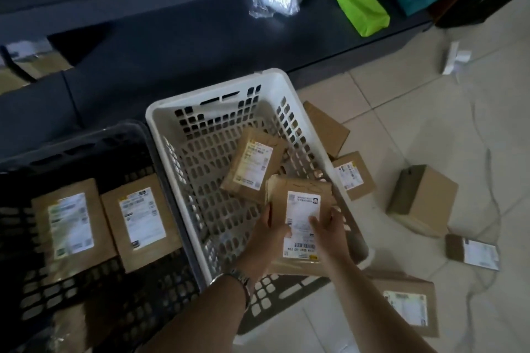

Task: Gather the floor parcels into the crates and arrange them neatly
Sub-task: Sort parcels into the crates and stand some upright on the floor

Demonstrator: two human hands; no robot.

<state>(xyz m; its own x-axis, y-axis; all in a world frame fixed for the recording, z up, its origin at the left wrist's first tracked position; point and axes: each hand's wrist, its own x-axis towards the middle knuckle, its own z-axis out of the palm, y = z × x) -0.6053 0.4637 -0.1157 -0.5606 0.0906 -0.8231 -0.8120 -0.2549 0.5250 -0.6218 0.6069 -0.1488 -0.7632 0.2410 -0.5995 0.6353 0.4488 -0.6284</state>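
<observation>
Black crate (160, 152) on the left already carries two flat parcels side by side, labels up; the white crate (218, 94) beside it has one tilted parcel (252, 165). Left hand (271, 233) and right hand (329, 228) both grip the labelled parcel (301, 218), fingers closed on its edges, low in the crate's near right corner. Best laid flat, label up, square to the wall, then the tilted one straightened; several floor parcels (421, 200) wait to the right.

Note that your left hand (271, 228) and right hand (329, 226) cover the lower label of the brown paper parcel (301, 200). The black perforated plastic crate (86, 140) runs off the frame's left edge.
</observation>
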